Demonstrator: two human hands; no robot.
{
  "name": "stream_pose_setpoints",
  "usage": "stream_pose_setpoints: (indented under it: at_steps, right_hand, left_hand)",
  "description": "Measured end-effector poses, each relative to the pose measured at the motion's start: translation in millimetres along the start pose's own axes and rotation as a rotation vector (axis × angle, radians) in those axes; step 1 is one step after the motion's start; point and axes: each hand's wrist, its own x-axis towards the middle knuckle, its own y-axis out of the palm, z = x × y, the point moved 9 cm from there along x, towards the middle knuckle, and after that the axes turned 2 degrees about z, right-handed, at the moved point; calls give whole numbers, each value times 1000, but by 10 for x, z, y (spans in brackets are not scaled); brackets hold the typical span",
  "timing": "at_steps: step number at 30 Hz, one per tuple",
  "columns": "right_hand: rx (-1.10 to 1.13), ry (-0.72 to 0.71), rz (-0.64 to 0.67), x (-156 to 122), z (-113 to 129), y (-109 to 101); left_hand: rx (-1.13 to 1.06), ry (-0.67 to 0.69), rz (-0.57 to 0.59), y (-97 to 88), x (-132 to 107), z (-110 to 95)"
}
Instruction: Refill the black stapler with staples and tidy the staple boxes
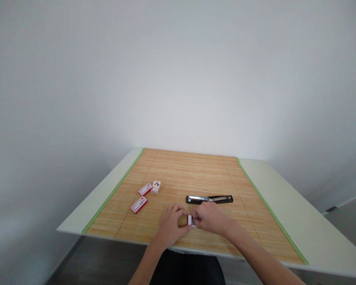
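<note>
My left hand (172, 223) holds a small red-and-white staple box (189, 220) by its sides, between thumb and fingers, low over the mat. The box is open toward the right and shows dark grey contents that look like staples (195, 220). My right hand (209, 217) is closed in a pinch at that open side; its fingers partly hide what they grip. Just beyond my right hand lies a black stapler (209, 199), opened out flat with its silver metal channel exposed.
To the left on the mat lie two red-and-white boxes (139, 204) and a smaller white box (156, 187) with a dark picture. A bamboo mat (190, 170) with green edging covers the middle of the white table (284, 198). A wall stands behind.
</note>
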Motion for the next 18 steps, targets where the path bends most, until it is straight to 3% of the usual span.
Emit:
stream_pose_setpoints:
  at_steps: [9,13,18]
  right_hand:
    - [352,9,-126,-439,-497,-15]
    - [321,-88,-210,-549,-469,6]
    - [358,-97,-232,-647,-488,-26]
  left_hand:
    - [-4,-2,16,-5,4,-14]
    - [3,-6,23,-4,8,-21]
    - [16,-12,27,6,12,-10]
